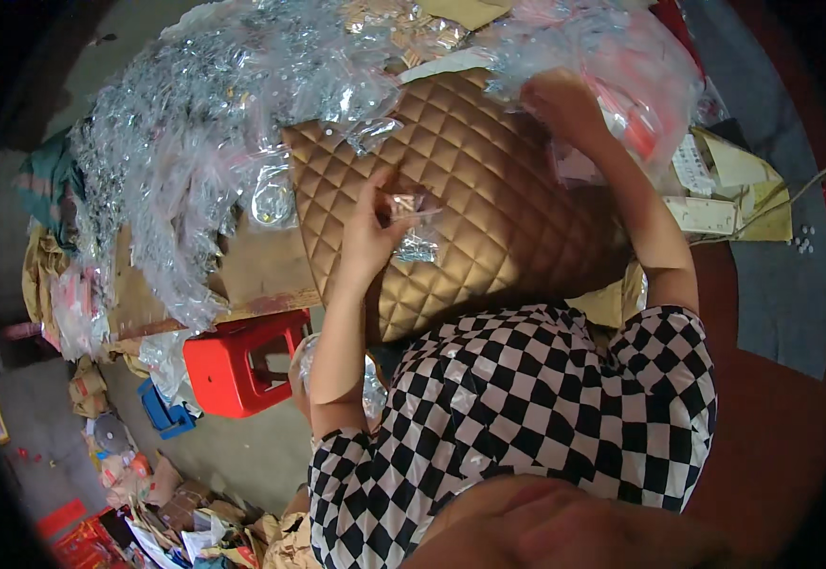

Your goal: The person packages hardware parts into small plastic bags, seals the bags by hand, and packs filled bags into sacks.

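My left hand (372,232) is closed, pinching a small clear plastic bag (417,245) between thumb and fingers. Shiny metal pieces lie at the bottom of that bag. Beneath it spreads a bronze quilted cover (474,213) with a diamond pattern. Farther to the right, my right hand (564,106) reaches to the edge of a heap of clear and pinkish plastic bags (635,71). Its fingers are blurred and partly lost against the plastic, so whether they grip anything is unclear. Another clear packet (367,135) lies at the cover's far left edge.
A large mound of filled clear bags (204,123) covers the table's left side. The wooden table edge (271,302) shows below it. A red plastic stool (237,370) and a blue one (164,412) stand on the floor. At right lies a white strip-shaped box (700,215).
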Motion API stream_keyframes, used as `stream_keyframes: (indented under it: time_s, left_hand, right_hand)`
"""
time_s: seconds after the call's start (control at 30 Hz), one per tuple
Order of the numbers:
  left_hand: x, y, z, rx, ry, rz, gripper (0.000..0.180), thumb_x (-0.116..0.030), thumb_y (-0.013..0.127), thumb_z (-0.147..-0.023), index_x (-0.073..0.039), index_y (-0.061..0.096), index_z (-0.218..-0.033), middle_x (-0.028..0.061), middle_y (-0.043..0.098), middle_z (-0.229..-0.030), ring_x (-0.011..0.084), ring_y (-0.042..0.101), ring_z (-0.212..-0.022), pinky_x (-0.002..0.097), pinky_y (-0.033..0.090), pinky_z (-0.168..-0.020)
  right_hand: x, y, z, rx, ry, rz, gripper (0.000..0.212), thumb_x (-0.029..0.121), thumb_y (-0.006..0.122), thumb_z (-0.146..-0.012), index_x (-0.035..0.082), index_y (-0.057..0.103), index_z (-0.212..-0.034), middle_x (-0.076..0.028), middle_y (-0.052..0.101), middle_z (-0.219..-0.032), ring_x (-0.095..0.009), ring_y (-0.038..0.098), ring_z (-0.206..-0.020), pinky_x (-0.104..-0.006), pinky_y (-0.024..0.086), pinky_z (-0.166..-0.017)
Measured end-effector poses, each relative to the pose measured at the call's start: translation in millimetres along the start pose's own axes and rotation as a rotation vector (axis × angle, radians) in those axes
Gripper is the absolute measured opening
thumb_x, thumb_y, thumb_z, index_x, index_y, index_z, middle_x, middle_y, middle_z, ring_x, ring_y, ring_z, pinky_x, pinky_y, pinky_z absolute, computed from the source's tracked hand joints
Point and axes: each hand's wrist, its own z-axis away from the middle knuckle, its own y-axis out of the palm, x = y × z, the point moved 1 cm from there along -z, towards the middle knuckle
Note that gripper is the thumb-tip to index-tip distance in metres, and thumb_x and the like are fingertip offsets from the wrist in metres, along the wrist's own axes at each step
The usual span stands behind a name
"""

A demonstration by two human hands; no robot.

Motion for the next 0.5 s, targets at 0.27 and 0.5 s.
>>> stream_keyframes:
  time_s: [0.27,0.5]
  left_hand:
    - [26,-34,27,-0.077,-0.003,0.329,0.034,0.001,0.065,-0.087,0.001,0.059,-0.121,0.0063,0.066,-0.103,0.0128,0.064,-0.093,0.026,0.051,-0.081]
    - [22,-25,31,-0.224,-0.096,0.507,0.031,-0.014,0.058,-0.097,0.0,0.059,-0.124,0.0053,0.066,-0.112,0.0097,0.06,-0.097,0.0237,0.047,-0.086]
  right_hand:
    - [20,-62,42,0.323,0.354,-0.758,0.025,0.014,0.059,-0.088,0.012,0.061,-0.112,-0.009,0.066,-0.093,-0.027,0.064,-0.082,-0.035,0.052,-0.07]
    - [87,-18,152,0.33,0.154,-0.168,0.044,0.01,0.058,-0.082,0.02,0.06,-0.125,-0.012,0.055,-0.091,-0.032,0.058,-0.086,-0.0395,0.048,-0.073]
